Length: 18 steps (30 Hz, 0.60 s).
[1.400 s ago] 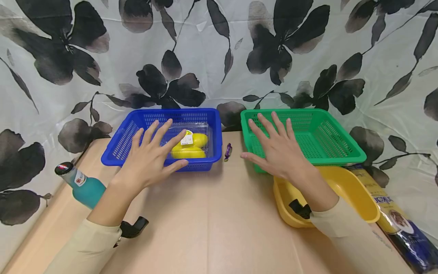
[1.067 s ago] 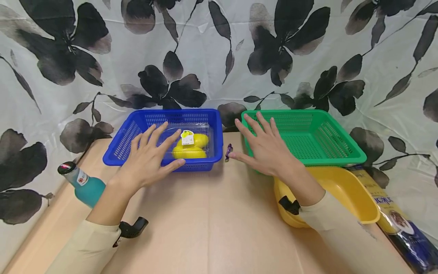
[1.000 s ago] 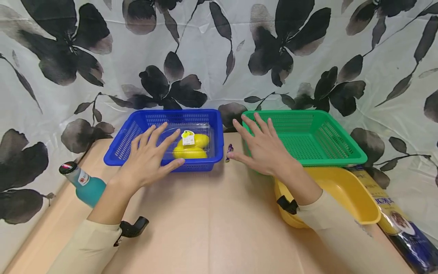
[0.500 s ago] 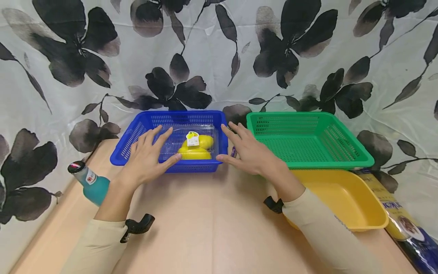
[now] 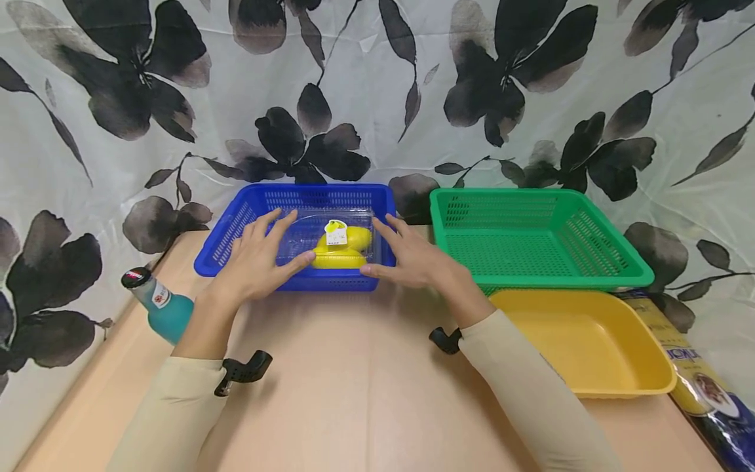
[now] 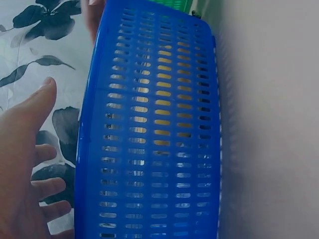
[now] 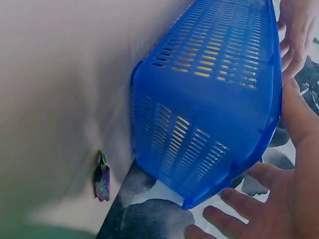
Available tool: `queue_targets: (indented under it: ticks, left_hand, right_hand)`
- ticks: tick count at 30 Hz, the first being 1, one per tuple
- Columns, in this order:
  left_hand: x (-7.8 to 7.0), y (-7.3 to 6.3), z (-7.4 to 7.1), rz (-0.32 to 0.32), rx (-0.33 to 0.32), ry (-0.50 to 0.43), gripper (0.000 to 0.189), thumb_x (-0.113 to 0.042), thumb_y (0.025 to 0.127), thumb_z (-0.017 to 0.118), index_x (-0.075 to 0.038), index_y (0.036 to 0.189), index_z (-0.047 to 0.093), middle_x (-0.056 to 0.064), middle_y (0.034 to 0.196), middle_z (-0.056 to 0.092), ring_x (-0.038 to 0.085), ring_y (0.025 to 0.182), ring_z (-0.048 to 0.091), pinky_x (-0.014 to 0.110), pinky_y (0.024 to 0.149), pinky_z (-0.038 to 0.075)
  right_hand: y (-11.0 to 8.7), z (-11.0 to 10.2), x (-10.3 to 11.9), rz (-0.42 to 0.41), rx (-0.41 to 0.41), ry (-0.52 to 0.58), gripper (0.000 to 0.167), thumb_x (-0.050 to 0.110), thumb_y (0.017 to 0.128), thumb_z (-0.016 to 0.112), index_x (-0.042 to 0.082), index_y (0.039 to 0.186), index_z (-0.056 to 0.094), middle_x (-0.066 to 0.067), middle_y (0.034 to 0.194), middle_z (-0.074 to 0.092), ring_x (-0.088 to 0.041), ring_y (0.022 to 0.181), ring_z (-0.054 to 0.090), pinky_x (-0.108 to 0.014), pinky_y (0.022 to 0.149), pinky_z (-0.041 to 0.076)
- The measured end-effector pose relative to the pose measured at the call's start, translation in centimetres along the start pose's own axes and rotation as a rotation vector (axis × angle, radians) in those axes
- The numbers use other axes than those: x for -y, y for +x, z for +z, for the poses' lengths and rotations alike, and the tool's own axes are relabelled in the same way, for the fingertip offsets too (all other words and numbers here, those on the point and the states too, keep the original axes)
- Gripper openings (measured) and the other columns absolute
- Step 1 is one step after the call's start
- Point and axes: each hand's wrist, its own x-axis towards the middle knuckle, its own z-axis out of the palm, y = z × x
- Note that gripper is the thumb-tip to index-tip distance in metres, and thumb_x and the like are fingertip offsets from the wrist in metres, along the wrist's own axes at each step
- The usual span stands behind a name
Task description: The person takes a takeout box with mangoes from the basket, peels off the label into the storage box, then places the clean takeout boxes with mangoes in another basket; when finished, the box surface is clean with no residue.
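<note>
A blue basket stands on the table at the left of centre. In it sits a clear plastic box of yellow fruit with a white label. My left hand is spread over the basket's left half, thumb by the front rim. At the basket's right end my right hand has its fingers spread, thumb by the front corner. In the right wrist view, that thumb lies right at the rim and the fingers reach past it. Neither hand holds anything. A purple-wrapped candy lies on the table beside the basket.
To the right stand a green basket and, in front of it, a yellow basin. A yellow and blue packet lies at the far right. A teal bottle is left of my left forearm. A floral cloth hangs behind.
My right hand has moved left, from over the green basket's edge to the blue basket's right end. My left hand stays over the blue basket's left half. The view has shifted slightly.
</note>
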Motion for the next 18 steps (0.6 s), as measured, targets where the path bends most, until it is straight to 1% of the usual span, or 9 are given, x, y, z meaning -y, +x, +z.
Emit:
queue_targets:
  ticks: [3, 6, 12, 16, 18]
  left_hand:
    - [0.2, 0.3, -0.2, 0.005, -0.008, -0.015, 0.09, -0.072, 0.095, 0.053, -0.026, 0.166, 0.02, 0.015, 0.17, 0.015, 0.05, 0.151, 0.017, 0.081, 0.112, 0.015]
    - [0.5, 0.6, -0.5, 0.002, -0.008, -0.019, 0.091, -0.071, 0.095, 0.054, -0.024, 0.166, 0.022, 0.018, 0.17, 0.016, 0.051, 0.15, 0.018, 0.08, 0.112, 0.017]
    - [1.2, 1.6, -0.9, -0.027, 0.054, -0.023, 0.093, -0.07, 0.095, 0.054, -0.019, 0.166, 0.021, 0.024, 0.168, 0.013, 0.055, 0.15, 0.015, 0.077, 0.115, 0.017]
    - [1.6, 2.4, -0.6, -0.066, 0.064, -0.031, 0.098, -0.075, 0.092, 0.053, -0.021, 0.166, 0.019, 0.025, 0.168, 0.014, 0.053, 0.152, 0.016, 0.077, 0.115, 0.02]
    - [1.8, 2.6, -0.4, -0.1, 0.094, -0.037, 0.103, -0.078, 0.09, 0.053, -0.021, 0.167, 0.016, 0.026, 0.168, 0.012, 0.053, 0.152, 0.016, 0.077, 0.114, 0.021]
  right_hand:
    - [0.3, 0.1, -0.3, 0.036, 0.024, 0.023, 0.104, 0.077, 0.088, 0.057, 0.029, 0.167, 0.008, -0.008, 0.174, 0.003, -0.037, 0.158, 0.014, -0.063, 0.12, 0.027]
    - [0.4, 0.2, -0.4, 0.057, 0.039, 0.039, 0.108, 0.079, 0.087, 0.055, 0.026, 0.167, 0.005, -0.007, 0.174, 0.001, -0.037, 0.157, 0.015, -0.063, 0.12, 0.028]
    - [0.1, 0.6, -0.4, 0.078, 0.054, 0.043, 0.113, 0.085, 0.085, 0.05, 0.027, 0.167, -0.001, -0.005, 0.174, -0.002, -0.037, 0.156, 0.021, -0.061, 0.119, 0.033]
    - [0.0, 0.6, -0.5, 0.076, 0.05, 0.044, 0.112, 0.084, 0.086, 0.052, 0.027, 0.167, 0.0, -0.005, 0.174, -0.001, -0.037, 0.156, 0.022, -0.061, 0.118, 0.034]
    - [0.1, 0.6, -0.4, 0.073, 0.061, 0.052, 0.113, 0.083, 0.085, 0.054, 0.026, 0.167, 0.0, -0.006, 0.174, -0.001, -0.037, 0.156, 0.02, -0.061, 0.118, 0.033]
